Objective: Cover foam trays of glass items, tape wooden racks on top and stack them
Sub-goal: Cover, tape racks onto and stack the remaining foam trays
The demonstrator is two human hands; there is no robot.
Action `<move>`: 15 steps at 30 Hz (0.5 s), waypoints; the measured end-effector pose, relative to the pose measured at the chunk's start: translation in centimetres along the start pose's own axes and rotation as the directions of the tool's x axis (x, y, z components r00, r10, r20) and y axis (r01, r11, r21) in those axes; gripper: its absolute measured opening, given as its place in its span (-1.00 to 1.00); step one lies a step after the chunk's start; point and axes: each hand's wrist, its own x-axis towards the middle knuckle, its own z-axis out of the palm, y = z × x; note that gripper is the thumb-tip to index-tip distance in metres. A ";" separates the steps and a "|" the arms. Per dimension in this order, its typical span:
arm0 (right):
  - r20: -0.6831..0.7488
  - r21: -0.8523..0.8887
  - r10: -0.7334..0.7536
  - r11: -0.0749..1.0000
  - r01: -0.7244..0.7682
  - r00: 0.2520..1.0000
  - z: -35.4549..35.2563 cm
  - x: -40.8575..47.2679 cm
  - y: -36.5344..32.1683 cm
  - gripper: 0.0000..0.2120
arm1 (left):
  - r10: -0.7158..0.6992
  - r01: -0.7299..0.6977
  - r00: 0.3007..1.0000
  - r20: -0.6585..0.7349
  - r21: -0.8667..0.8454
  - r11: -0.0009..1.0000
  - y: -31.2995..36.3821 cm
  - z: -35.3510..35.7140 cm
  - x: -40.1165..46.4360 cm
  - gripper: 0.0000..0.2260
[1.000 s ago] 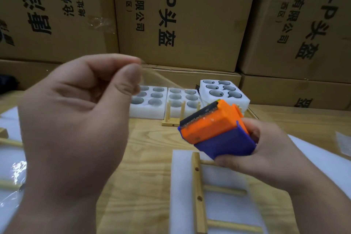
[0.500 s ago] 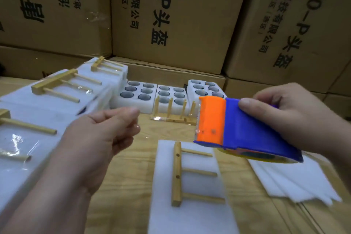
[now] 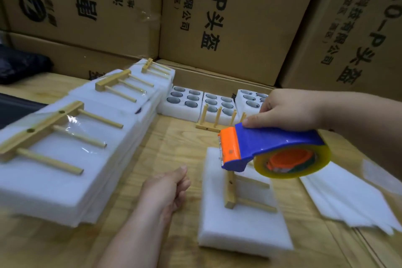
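My right hand (image 3: 289,111) grips a blue and orange tape dispenser (image 3: 272,139) from above, its clear tape roll (image 3: 291,163) hanging over a covered white foam tray (image 3: 239,224). A wooden rack (image 3: 230,191) lies flat on that tray. My left hand (image 3: 171,189) sits low over the table just left of the tray, thumb pressed on its curled forefinger like a pinch. The clear tape end is hard to make out. Open foam trays with glass items (image 3: 185,102) stand at the back.
Covered trays with racks taped on top (image 3: 65,169) are piled along the left. One wooden rack (image 3: 219,119) stands upright before the open trays. Loose foam sheets (image 3: 348,198) lie at the right. Large cardboard boxes (image 3: 217,17) wall the back of the wooden table (image 3: 180,141).
My left hand dropped from face height to the table left of the tray. My right hand turned the dispenser and carried it over the tray. The view swung left and down.
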 end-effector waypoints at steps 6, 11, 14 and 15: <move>0.056 -0.080 -0.002 0.997 0.006 0.998 -0.4 1.6 -0.7 -0.32 | 0.212 -0.188 0.977 -0.029 0.358 0.915 -1.6 0.3 0.3 -0.74; 0.094 -0.101 0.034 0.995 -0.024 0.995 0.0 1.9 -0.5 -0.33 | 0.285 -0.219 0.957 -0.051 0.515 0.829 -2.4 0.7 0.5 -0.79; 0.117 -0.108 0.048 0.994 -0.036 0.992 0.3 2.0 -0.3 -0.32 | 0.370 -0.257 0.928 -0.052 0.630 0.733 -3.0 0.9 0.9 -0.81; 0.118 -0.106 0.049 0.994 -0.036 0.992 0.3 2.1 -0.2 -0.32 | 0.404 -0.267 0.914 -0.047 0.679 0.683 -3.1 0.9 0.9 -0.81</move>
